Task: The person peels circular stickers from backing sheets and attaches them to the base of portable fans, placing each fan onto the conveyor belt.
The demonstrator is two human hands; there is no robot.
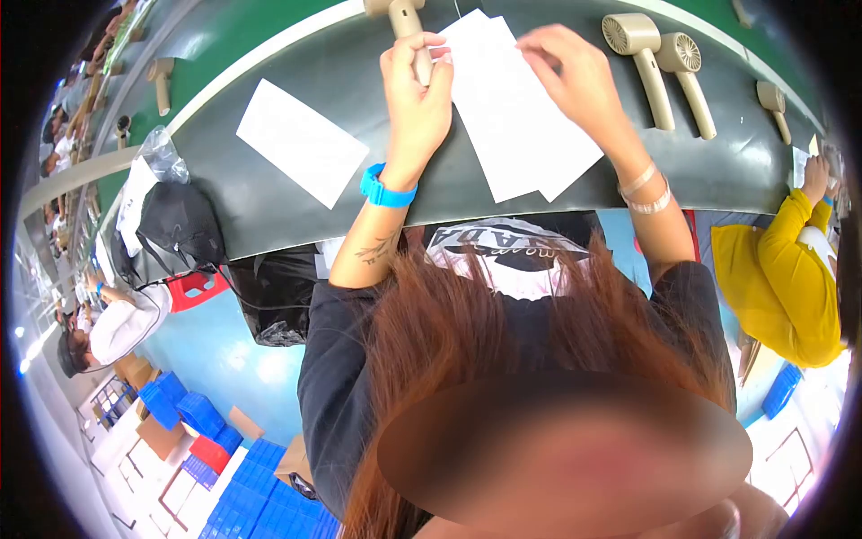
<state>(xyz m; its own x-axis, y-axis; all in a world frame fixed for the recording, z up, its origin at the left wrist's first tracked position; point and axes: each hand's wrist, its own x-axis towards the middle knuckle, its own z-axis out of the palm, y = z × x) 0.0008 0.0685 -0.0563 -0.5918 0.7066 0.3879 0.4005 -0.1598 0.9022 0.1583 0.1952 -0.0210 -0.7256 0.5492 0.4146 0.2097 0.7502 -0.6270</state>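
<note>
My left hand (420, 103), with a blue wristband (388, 186) at its wrist, is closed around the handle of a beige handheld fan (404, 20). The fan's head reaches the top edge of the view and is partly cut off. Just right of it, two overlapping white paper sheets (516, 117) lie on the dark work surface (296, 202). Over the right edge of these sheets is my right hand (567, 67), slightly blurred, its fingers bent and apart from the thumb, with nothing visible in it. Whether its fingertips touch the paper is unclear.
Two more beige fans (654, 85) lie to the right, and another fan (772, 108) is farther right. A separate white sheet (301, 142) lies at left. Beyond is a green belt (211, 76). A black backpack (184, 225) is at left; a person in yellow (777, 278) sits at right.
</note>
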